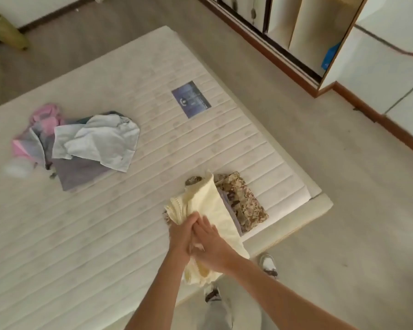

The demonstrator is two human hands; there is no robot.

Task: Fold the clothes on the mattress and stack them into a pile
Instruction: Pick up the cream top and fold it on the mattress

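A: Where are the hands?

B: Low in the frame, a little right of centre, pressed close together over a pale yellow garment (208, 206). The left hand (180, 234) has its fingers curled into the cloth and grips it. The right hand (209, 244) lies against the left one with fingers fairly straight on the same cloth; part of it is hidden, so I cannot tell whether it grips or only presses.

A: And the garment itself?

B: It drapes from the hands up and over the near right corner of the mattress (153, 129), partly covering a folded camouflage-pattern garment (246, 201) that lies flat there. A thin strip of grey-purple cloth shows between the two.

A: Anything left unfolded?

B: A loose heap (81, 144) sits in the left part of the frame, well apart from the hands: a white garment (98, 141) on top, a grey-purple one (79, 172) beneath it, pink cloth (48, 117) at the upper left of the heap.

A: What else?

B: A blue label (191, 99) on the mattress above centre, an open wardrobe (303, 34) at the upper right, and shoes (268, 264) on the floor at the bottom.
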